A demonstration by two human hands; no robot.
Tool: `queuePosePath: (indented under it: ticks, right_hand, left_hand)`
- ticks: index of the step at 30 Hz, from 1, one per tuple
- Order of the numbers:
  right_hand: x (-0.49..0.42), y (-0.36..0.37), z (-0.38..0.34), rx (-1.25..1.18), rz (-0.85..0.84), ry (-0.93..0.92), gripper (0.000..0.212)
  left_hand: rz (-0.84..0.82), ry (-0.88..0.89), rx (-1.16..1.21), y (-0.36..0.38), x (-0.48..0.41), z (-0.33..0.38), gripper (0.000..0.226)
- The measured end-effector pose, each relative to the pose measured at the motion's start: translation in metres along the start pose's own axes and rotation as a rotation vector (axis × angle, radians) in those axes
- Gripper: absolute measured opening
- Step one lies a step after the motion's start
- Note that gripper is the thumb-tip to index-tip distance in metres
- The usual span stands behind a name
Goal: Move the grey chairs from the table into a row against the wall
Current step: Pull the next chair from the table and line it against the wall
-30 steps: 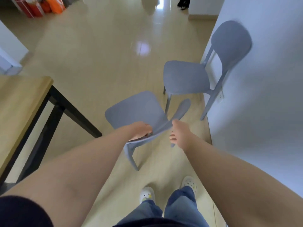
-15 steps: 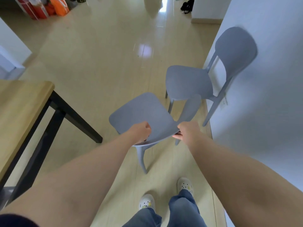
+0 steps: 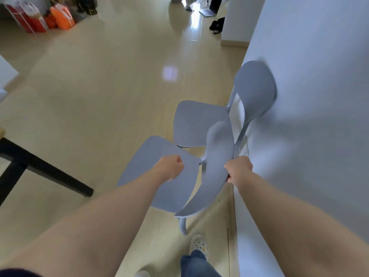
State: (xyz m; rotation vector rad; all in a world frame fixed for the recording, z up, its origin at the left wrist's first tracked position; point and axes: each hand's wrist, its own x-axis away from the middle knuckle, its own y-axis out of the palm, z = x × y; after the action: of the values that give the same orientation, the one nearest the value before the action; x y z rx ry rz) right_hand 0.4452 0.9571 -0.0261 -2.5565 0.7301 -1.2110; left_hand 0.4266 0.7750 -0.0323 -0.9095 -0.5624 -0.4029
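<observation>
- Glossy beige floor [image 3: 99, 86] is filling the room, with a white wall [image 3: 309, 96] running down the right side.
- Right hand [image 3: 238, 169] is grasping the near chair [image 3: 159, 182], a grey one, by the right edge of its backrest [image 3: 217, 152], fingers curling behind that edge.
- Left hand [image 3: 171, 166] is hovering over the seat, clenched in a fist with nothing showing inside it; can't tell if it's touching the seat.
- Near chair is tilting, its backrest pointing toward the wall and one leg [image 3: 182, 226] showing underneath; can't tell if that leg is touching the floor.
- Far chair [image 3: 197, 122], also grey, is standing just beyond it, its back leaning right against the wall; the near chair's backrest is overlapping it in view, contact unclear.
- White shoe [image 3: 198, 244] and a jeans leg [image 3: 197, 264] are showing below the near chair.
- Black table leg [image 3: 40, 166] is slanting in at the left, well apart from both chairs.
- Red and orange bags [image 3: 40, 19] are sitting far off at top left.
</observation>
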Motion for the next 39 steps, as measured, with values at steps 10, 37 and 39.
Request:
queuePosePath:
  ticks: [10,37,39]
  right_hand:
    - [-0.076,-0.084,-0.021,0.339,0.144,-0.118,0.021]
    - [-0.088,-0.148,0.007,0.441,0.448,0.005,0.034]
    - [-0.086,-0.148,0.009,0.424,0.437,0.005,0.034]
  left_hand:
    - [-0.055,0.049,0.039,0.039,-0.041,0.101,0.021]
    - [-0.198,0.132,-0.193,0.073,-0.048,0.137,0.024]
    - [-0.186,0.136,-0.221,0.074,-0.045,0.137,0.020]
